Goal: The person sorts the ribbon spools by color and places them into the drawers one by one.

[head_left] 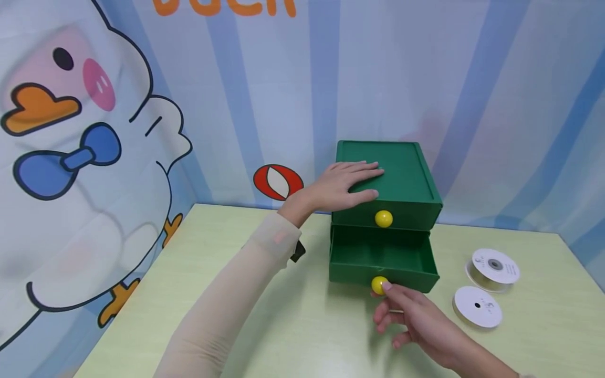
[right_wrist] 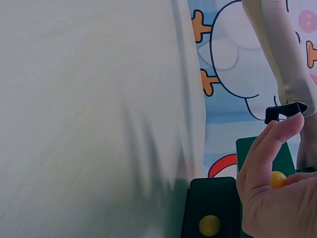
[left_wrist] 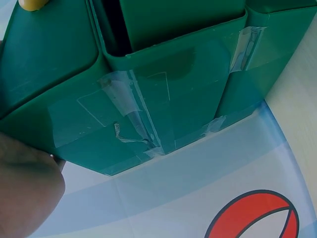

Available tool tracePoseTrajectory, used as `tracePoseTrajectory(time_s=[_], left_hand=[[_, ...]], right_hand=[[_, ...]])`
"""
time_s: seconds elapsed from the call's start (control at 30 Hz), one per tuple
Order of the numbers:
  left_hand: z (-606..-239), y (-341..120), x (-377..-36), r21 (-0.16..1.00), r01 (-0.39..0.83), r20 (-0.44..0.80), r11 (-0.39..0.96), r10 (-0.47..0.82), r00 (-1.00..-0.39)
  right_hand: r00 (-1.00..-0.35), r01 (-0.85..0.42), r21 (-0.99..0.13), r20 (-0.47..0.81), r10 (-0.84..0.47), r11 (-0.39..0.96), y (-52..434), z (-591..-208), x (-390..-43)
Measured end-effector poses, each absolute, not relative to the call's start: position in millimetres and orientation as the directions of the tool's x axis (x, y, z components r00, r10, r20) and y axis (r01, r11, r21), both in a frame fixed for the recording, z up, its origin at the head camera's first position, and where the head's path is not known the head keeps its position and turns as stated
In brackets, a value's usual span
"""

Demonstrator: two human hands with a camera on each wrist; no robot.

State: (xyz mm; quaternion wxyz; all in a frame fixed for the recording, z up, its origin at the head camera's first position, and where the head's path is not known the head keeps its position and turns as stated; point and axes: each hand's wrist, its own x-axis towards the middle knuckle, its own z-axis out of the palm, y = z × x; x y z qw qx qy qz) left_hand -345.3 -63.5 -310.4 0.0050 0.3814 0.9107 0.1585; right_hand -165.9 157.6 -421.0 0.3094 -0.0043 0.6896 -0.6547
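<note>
A green two-drawer box point(head_left: 406, 173) stands at the back middle of the pale table. My left hand point(head_left: 352, 184) lies flat on its lid with straight fingers. The upper drawer is closed, with a yellow knob point(head_left: 383, 218). The lower drawer point(head_left: 383, 257) is pulled out, and what shows of its inside is bare. My right hand point(head_left: 402, 315) hovers in front of it with loosely curled fingers, the index fingertip touching the lower yellow knob point(head_left: 379, 284). The left wrist view shows the box's taped side point(left_wrist: 163, 74) and my palm point(left_wrist: 25, 198). The right wrist view shows my right hand point(right_wrist: 277, 198) beside the green fronts and a knob point(right_wrist: 209, 225).
Two white ribbon spools point(head_left: 493, 268) point(head_left: 477, 306) lie on the table right of the box. A backdrop with a cartoon duck point(head_left: 71, 157) closes off the back and left. The table point(head_left: 283, 325) spreads bare in front and to the left.
</note>
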Motion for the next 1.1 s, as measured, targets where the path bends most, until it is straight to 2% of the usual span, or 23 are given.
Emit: tracePoseTrajectory(time_s=[0.43, 0.77, 1.1], left_hand=[[-309, -65, -345, 0.296, 0.694, 0.110, 0.657, 0.698, -0.707], [-310, -59, -346, 0.290, 0.704, 0.109, 0.649, 0.708, -0.698], [-311, -60, -347, 0.290, 0.704, 0.115, 0.649, 0.706, -0.698]], right_hand=[[-0.767, 0.421, -0.896, -0.435, -0.471, 0.142, 162, -425, -150], [-0.765, 0.414, -0.899, -0.428, -0.481, 0.142, 167, -430, -140], [-0.756, 0.452, -0.877, -0.473, -0.452, 0.161, 164, -437, -129]])
